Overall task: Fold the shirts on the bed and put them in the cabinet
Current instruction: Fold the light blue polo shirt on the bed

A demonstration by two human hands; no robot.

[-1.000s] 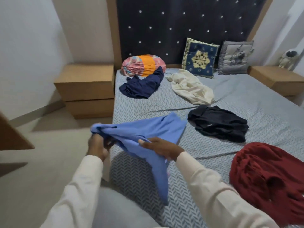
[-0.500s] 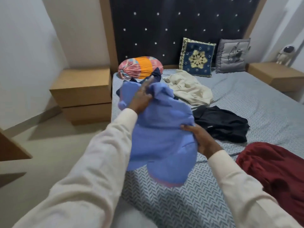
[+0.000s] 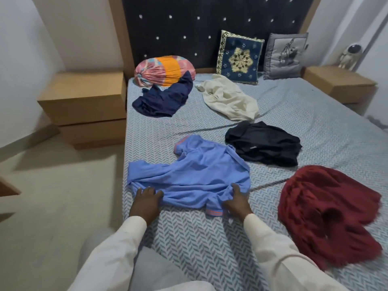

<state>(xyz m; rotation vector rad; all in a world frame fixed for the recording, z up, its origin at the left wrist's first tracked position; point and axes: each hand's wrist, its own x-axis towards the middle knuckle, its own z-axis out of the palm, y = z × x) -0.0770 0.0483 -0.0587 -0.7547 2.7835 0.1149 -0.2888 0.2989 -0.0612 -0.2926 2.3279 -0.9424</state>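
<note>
A light blue shirt lies spread out, still wrinkled, on the patterned bed near its left edge. My left hand grips its near left hem and my right hand grips the near right hem beside an orange-striped cuff. Other shirts lie crumpled on the bed: a black one just beyond, a dark red one at the right, a navy one and a cream one farther back.
A striped bolster, a blue cushion and a grey cushion line the headboard. Wooden nightstands stand at the left and right. Bare floor runs along the bed's left side, with a wooden corner at the far left.
Both hands lifted the blue shirt, swung it up and out, and have now laid it down flat on the bed, drawing back to its near hem.
</note>
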